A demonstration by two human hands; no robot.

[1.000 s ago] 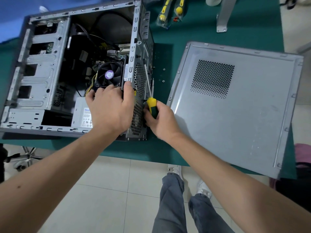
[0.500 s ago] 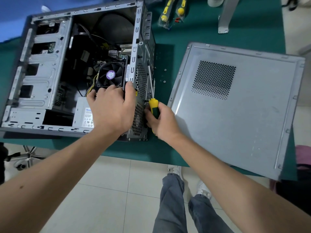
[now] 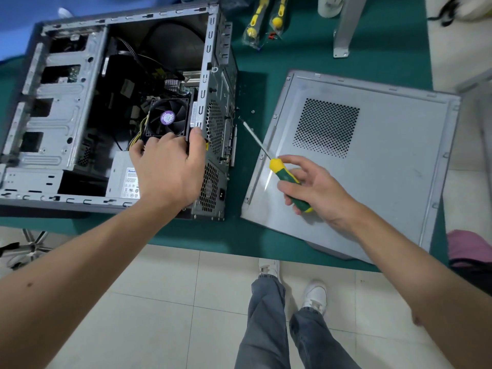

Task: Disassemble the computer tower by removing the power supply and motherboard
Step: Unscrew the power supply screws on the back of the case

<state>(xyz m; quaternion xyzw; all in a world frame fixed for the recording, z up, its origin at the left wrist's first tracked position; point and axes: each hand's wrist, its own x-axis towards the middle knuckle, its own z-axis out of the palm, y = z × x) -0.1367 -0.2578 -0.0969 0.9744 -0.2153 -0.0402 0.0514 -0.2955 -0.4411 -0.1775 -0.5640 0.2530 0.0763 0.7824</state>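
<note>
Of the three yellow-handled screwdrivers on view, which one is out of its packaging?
The green-and-yellow screwdriver held in the right hand, over the side panel. The other two screwdrivers lie bagged at the table's far edge.

Open grey tower [image 3: 66, 107] on its side w/ silver PSU [image 3: 122, 177] and motherboard [image 3: 183, 87] still inside

Computer tower [image 3: 53, 107] on table [image 3: 266, 49], side panel [image 3: 386, 182] right of it

The left hand [image 3: 170, 171] is covering part of the power supply [image 3: 123, 179]; the motherboard [image 3: 175, 85] is lying mostly hidden beneath cables.
</note>
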